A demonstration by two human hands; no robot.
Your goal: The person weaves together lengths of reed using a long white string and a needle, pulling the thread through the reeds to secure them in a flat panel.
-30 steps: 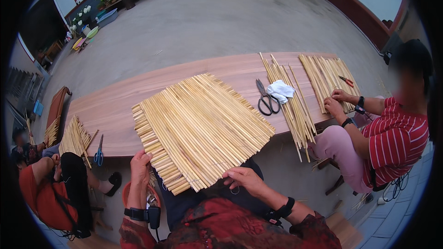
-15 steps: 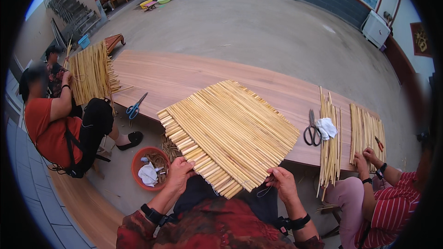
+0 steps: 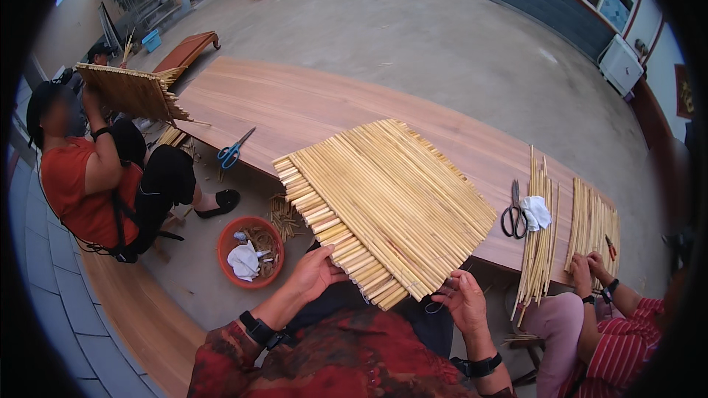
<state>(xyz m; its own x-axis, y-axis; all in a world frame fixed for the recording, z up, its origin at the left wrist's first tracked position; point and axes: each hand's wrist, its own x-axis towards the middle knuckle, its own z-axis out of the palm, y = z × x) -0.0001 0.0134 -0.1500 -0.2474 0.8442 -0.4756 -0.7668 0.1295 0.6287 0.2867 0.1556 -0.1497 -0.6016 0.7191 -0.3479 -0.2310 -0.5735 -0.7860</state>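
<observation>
A mat of straight yellow reed stalks slants up from my lap, its far part over the table. Along its left side lies a layered border of short stalk ends. My left hand pinches that border near its lower end, thumb on top and fingers partly hidden beneath. At the near right corner my right hand is closed on the mat's edge, with fingertips partly tucked behind it. A thin cord loop hangs beside those fingers.
On the wooden table lie blue-handled scissors, black scissors, a white cloth, loose stalks and red-handled pliers. A red basin stands on the floor. Co-workers sit left and right, each at another mat.
The view has shifted, so the table and basin sit differently in it. My hands stay at the mat's near edge. The co-worker at left has tilted their mat flatter.
</observation>
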